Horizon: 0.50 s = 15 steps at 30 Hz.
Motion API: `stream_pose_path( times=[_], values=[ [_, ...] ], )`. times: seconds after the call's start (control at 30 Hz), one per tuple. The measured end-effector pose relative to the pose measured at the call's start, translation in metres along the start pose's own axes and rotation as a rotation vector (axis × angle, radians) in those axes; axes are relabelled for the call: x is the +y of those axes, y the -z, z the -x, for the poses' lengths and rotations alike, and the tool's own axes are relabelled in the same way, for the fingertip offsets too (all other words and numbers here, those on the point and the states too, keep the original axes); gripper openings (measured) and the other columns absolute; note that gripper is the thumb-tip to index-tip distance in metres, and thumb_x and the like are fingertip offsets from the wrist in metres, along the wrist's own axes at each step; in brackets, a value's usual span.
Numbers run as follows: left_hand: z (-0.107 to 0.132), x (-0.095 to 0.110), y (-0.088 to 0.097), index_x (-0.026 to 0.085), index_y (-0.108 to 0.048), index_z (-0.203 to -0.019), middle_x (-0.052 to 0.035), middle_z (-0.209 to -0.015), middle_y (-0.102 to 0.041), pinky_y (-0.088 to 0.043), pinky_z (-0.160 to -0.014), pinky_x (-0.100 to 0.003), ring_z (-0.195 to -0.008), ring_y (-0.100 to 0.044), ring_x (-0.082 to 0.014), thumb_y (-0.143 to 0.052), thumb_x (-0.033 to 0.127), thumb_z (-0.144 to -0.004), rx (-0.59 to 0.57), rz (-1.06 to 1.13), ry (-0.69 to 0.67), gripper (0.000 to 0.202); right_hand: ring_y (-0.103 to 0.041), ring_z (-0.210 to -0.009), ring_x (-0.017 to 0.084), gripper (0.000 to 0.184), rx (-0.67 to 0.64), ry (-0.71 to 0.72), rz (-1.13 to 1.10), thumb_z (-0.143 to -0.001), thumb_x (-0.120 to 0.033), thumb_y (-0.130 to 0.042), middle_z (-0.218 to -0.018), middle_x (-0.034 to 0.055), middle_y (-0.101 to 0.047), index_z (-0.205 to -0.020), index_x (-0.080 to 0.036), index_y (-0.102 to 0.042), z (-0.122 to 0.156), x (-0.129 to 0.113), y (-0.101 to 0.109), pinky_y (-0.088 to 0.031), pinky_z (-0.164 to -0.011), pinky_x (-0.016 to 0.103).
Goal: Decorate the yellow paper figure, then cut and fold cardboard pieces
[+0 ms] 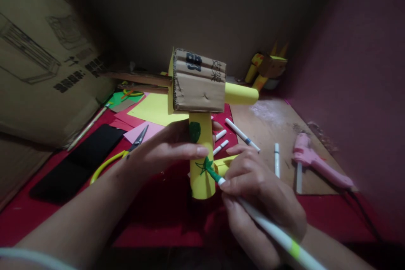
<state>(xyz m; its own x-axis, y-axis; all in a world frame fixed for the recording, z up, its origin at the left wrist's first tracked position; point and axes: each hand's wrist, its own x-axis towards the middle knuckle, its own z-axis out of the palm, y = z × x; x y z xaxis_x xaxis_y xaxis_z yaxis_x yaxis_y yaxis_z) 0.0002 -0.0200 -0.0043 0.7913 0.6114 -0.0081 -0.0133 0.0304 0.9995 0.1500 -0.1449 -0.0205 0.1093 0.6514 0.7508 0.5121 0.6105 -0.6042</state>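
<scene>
The fingers (232, 187) of the right hand (265, 194) are pinched together around a white marker (268, 228), its green tip touching a yellow tube (202, 187) beside a small green star outline. The left hand (171, 147) is clamped on the same tube, thumb across the front and the other fingers behind it, some tips showing past the right edge. A dark green patch (195, 132) sits above the thumb.

The tube is held up before the person, its long axis nearly vertical, the lower end tipped slightly toward the camera. Its top meets a cardboard box (199, 88) with printed characters; a second yellow tube (242, 93) points right from this box, and brown cardboard strips (142, 78) stick out to the left. Another yellow piece (226, 163) is partly hidden behind the right hand.

Below and around is a red worktop (152, 223). On its left lie yellow-handled scissors (109, 163), a flat black object (79, 162) and coloured paper, including a yellow sheet (152, 109). To the right, a pink glue gun (316, 162) rests on a cardboard sheet (257, 177), near a capped marker (277, 160). Farther back stands a yellow-and-cardboard figure (272, 67). A large printed carton (38, 105), a dim grey wall (205, 8) and a purple wall (363, 71) enclose the worktop.
</scene>
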Motion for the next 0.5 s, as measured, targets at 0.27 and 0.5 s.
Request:
stream_pose_path(
  times=[0.27,0.5],
  values=[
    [-0.0009,-0.0028,-0.0021,0.023,-0.069,-0.108,-0.0040,-0.096,-0.067,-0.052,-0.075,-0.027,-0.089,-0.060,-0.0211,-0.077,0.030,-0.071,0.047,-0.008,-0.018,0.039,-0.055,-0.057,0.013,0.020,0.008,0.008,-0.016,-0.071,0.000,-0.057,-0.059,-0.0015,-0.057,-0.073,-0.019,-0.059,0.0013,0.0003,-0.0020,-0.052,-0.080,0.044],
    [-0.0018,-0.0033,0.0002,0.024,-0.068,-0.109,-0.0020,-0.095,-0.067,-0.051,-0.073,-0.025,-0.088,-0.060,-0.0195,-0.077,0.028,-0.072,0.033,0.014,-0.020,0.038,-0.056,-0.057,0.013,0.020,0.007,0.011,-0.023,-0.070,0.000,-0.058,-0.061,-0.0018,-0.058,-0.075,-0.019,-0.059,0.0032,0.0025,0.0001,-0.051,-0.083,0.046]
  ],
)
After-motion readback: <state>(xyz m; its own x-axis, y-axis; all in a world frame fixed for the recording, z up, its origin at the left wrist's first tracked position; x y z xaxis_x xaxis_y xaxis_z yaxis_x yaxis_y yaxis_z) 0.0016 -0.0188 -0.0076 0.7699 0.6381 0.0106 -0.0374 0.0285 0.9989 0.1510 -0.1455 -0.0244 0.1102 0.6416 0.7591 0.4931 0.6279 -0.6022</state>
